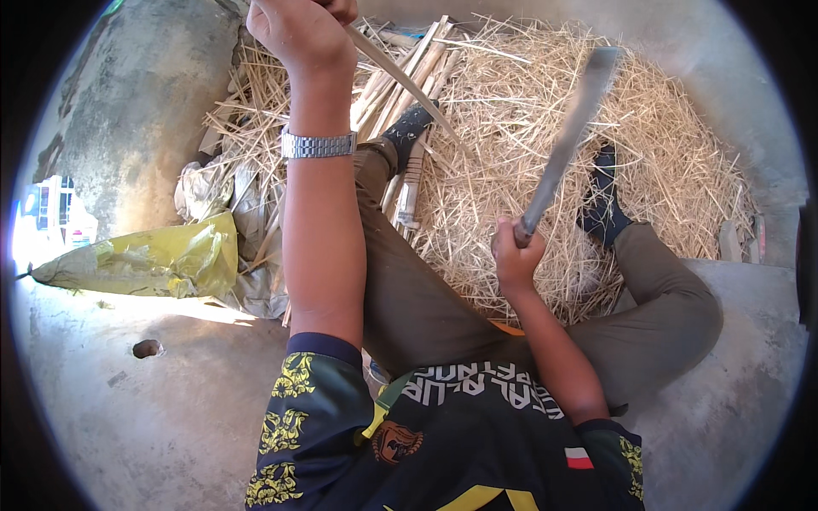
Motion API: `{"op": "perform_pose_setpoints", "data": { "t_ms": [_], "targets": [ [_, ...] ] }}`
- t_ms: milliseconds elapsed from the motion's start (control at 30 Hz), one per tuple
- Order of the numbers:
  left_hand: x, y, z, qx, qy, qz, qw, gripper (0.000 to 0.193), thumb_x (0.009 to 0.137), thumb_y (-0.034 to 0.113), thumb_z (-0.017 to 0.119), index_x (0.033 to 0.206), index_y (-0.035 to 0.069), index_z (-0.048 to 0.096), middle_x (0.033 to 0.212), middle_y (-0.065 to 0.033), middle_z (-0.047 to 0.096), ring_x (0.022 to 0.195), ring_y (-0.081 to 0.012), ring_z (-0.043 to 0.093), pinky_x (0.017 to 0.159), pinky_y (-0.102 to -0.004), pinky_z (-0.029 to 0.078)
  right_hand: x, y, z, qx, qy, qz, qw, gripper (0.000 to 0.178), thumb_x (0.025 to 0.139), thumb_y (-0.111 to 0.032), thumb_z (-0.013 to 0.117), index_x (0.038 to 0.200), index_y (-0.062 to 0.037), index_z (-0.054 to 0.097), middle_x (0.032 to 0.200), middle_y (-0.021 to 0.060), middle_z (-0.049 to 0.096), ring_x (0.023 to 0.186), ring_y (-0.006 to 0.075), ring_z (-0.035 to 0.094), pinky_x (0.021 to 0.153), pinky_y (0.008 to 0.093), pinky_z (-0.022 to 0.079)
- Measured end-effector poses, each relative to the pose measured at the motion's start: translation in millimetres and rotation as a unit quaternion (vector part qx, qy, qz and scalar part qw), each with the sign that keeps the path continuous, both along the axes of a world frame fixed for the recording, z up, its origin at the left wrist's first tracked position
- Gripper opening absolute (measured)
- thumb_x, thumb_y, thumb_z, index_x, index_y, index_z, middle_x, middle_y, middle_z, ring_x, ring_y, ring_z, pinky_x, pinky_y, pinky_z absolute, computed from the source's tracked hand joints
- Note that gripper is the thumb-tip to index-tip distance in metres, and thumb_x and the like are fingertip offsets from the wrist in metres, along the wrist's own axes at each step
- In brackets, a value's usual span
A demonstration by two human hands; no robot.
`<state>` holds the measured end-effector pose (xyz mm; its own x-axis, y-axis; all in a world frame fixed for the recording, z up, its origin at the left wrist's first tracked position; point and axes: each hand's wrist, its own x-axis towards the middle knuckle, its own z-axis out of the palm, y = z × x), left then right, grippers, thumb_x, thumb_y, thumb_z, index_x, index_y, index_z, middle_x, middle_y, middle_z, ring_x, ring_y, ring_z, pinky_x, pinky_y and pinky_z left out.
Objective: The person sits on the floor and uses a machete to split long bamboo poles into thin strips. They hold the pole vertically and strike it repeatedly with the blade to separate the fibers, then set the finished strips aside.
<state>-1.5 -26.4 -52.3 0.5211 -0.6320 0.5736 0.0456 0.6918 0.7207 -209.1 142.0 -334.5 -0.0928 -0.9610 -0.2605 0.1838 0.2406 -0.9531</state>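
Note:
My left hand [302, 38], raised at the upper edge with a metal watch on its wrist, is closed around a thin, pale wooden strip [400, 75]. The strip slants down to the right, its free end above the shavings; part of the hand is cut off by the frame. In my right hand [517, 258] is the dark handle of a machete [564, 140], gripped in a fist. Its long, slightly blurred blade points away and up to the right, apart from the strip. Between and beyond my legs spreads a big heap of straw-coloured shavings [682, 153].
Split wooden sticks [434, 55] lie at the far left of the heap, near my sock-covered foot [411, 128]. A yellow plastic sack [192, 255] rests at left beside a rounded concrete mass [153, 111]. The concrete floor has a small hole [147, 348].

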Motion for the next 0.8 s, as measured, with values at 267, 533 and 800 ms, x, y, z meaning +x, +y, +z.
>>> {"op": "perform_pose_setpoints", "data": {
  "t_ms": [267,533,800],
  "targets": [
    [6,-2,3,0.020,0.020,-0.046,0.999,0.058,0.102,0.067,0.045,0.073,0.017,0.036,0.055,0.0065,0.028,0.043,-0.0079,0.026,0.038,-0.0260,0.022,-13,-22,-1,0.240,0.192,0.197,0.931,0.017,0.083,-0.014,0.070,0.085,-0.0008,0.059,0.061,0.0053,0.056,0.051,0.0175,0.054,0.051,0.0375,0.044],
    [14,4,4,0.052,-0.001,-0.061,0.997,0.071,0.090,0.082,0.040,0.082,0.011,0.038,0.060,0.0020,0.025,0.049,-0.0121,0.021,0.049,-0.0299,0.021,-2,-17,23,0.164,-0.014,0.047,0.985,0.021,0.090,-0.011,0.070,0.087,-0.0079,0.050,0.056,-0.0016,0.047,0.039,0.0079,0.043,0.035,0.0271,0.034],
    [-15,7,8,0.025,0.022,-0.021,0.999,0.059,0.101,0.068,0.045,0.073,0.017,0.036,0.056,0.0066,0.028,0.044,-0.0081,0.027,0.040,-0.0259,0.021,6,4,21,0.121,-0.019,0.044,0.992,0.019,0.091,-0.012,0.064,0.078,-0.0069,0.052,0.056,0.0000,0.051,0.040,0.0102,0.047,0.036,0.0284,0.037]
  ]
}}
